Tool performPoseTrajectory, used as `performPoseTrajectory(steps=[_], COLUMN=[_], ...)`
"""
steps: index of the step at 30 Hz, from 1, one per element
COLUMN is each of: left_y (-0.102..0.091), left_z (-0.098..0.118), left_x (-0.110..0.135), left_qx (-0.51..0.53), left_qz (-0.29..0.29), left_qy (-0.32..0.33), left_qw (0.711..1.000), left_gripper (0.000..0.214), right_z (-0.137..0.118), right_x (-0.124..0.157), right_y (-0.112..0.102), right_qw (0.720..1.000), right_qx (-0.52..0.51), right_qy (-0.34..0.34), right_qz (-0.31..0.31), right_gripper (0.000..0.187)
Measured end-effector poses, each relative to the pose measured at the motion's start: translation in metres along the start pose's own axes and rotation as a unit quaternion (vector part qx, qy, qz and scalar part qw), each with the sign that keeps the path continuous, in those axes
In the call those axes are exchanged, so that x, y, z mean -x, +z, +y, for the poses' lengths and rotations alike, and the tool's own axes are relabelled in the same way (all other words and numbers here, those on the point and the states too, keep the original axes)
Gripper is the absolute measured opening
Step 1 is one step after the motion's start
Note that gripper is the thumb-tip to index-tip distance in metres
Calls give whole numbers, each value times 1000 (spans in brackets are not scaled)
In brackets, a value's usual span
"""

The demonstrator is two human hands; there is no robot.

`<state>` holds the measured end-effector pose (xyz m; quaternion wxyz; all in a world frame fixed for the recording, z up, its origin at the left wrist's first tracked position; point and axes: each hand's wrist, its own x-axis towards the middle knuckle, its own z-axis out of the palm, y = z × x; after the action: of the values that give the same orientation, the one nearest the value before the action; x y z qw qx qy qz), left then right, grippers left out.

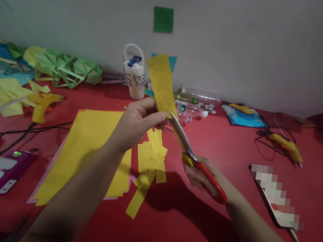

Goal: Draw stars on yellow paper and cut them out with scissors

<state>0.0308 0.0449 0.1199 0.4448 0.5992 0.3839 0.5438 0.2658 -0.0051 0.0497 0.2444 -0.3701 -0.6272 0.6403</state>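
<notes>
1. Left hand (137,122) – thumb and fingers pinched shut on the lower end of a yellow paper strip (160,83), held up above the table; the strip stands tilted, with faint pencilled triangles on it
2. Right hand (198,175) – fingers curled closed through the red handles of the scissors (192,157); the blades point up-left and their tip meets the strip's lower edge, just beside the left thumb
3. How far apart the blades are cannot be told from this angle
4. Cut yellow pieces (151,151) lie in a loose pile on the red table (195,228), below the two hands
5. Stack of yellow sheets (86,147) lies flat to the left of the pile, partly under the left forearm
6. Back by the wall: white cup (134,74) with a handle, clear plastic bottles (194,101), green folded paper (67,69)
7. One yellow glue gun (43,103) far left, a second glue gun (287,147) far right, both well apart from the hands
</notes>
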Motion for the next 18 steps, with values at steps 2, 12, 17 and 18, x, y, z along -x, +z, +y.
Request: performPoseTrajectory(steps=[2, 12, 17, 18], left_y=[0, 2, 2, 2], left_z=[0, 1, 1, 1], left_x=[0, 1, 1, 1], left_qx=[-9, -16, -12, -13], left_qz=[4, 12, 10, 10], left_qy=[-2, -5, 0, 0], left_qw=[1000, 1000, 1000, 1000], left_gripper=[5, 7, 6, 6], right_z=[0, -3, -5, -4], right_x=[0, 0, 0, 0], right_y=[1, 3, 3, 3], right_qw=[1000, 1000, 1000, 1000], right_qx=[-17, -17, 0, 1], right_qy=[0, 5, 16, 20], right_qz=[-4, 9, 21, 22], right_gripper=[40, 43, 43, 43])
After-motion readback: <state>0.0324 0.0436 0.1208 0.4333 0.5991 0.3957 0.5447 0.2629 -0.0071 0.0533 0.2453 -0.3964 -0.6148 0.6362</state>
